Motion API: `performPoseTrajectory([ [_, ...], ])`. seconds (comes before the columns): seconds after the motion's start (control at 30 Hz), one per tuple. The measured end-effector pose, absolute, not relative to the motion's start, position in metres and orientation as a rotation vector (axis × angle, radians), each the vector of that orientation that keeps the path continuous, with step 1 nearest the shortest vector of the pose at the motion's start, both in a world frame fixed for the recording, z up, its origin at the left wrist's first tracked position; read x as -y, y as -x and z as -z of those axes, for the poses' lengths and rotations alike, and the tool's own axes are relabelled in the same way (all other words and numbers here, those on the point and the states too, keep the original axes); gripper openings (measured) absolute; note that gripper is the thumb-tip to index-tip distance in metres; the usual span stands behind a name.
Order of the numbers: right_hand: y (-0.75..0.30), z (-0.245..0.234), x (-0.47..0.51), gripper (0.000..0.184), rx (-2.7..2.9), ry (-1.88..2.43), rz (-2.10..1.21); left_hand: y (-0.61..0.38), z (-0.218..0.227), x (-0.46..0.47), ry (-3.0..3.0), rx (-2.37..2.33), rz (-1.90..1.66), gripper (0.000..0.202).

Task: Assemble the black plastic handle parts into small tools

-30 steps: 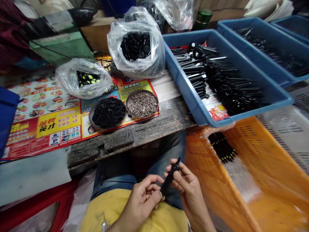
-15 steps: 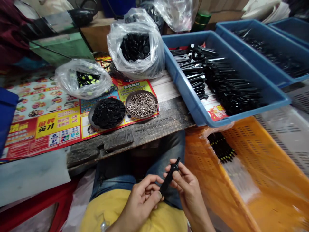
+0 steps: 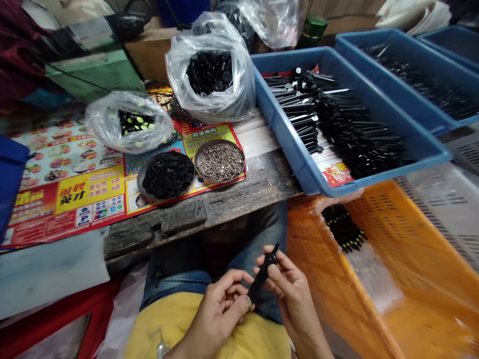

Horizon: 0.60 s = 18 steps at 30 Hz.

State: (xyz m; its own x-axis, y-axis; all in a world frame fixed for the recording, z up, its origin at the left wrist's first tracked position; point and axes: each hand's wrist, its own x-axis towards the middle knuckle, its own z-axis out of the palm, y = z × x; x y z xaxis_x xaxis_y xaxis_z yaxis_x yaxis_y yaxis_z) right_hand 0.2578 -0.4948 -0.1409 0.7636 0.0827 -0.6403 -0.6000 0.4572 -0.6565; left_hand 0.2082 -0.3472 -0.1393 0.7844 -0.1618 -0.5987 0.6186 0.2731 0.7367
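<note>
Over my lap, a slim black plastic piece point(image 3: 262, 274) with a round hub near its upper end is held tilted between both hands. My left hand point(image 3: 224, 301) pinches its lower end between thumb and fingers. Near the hub, my right hand point(image 3: 290, 284) grips the upper part, its thumb lying beside the round section. On the bench ahead are a dish of flat black parts point(image 3: 168, 174) and a dish of small metal pins point(image 3: 220, 161). A large blue tray point(image 3: 389, 144) to the right holds many long black pieces.
Behind the dishes stand a plastic bag of black discs point(image 3: 209, 75) and a smaller bag of yellow-dotted parts point(image 3: 130, 122). An orange crate point(image 3: 422, 279) sits at my right, with black yellow-tipped pieces point(image 3: 344, 229) inside. The worn bench edge point(image 3: 232, 199) runs before my knees.
</note>
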Motion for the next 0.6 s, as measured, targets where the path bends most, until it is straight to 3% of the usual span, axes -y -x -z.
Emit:
performPoseTrajectory([
  [0.6,-0.255,0.151,0.501,0.033,-0.53,0.999,-0.491,-0.208,0.141,0.347,-1.204,-0.44,0.555,0.047],
])
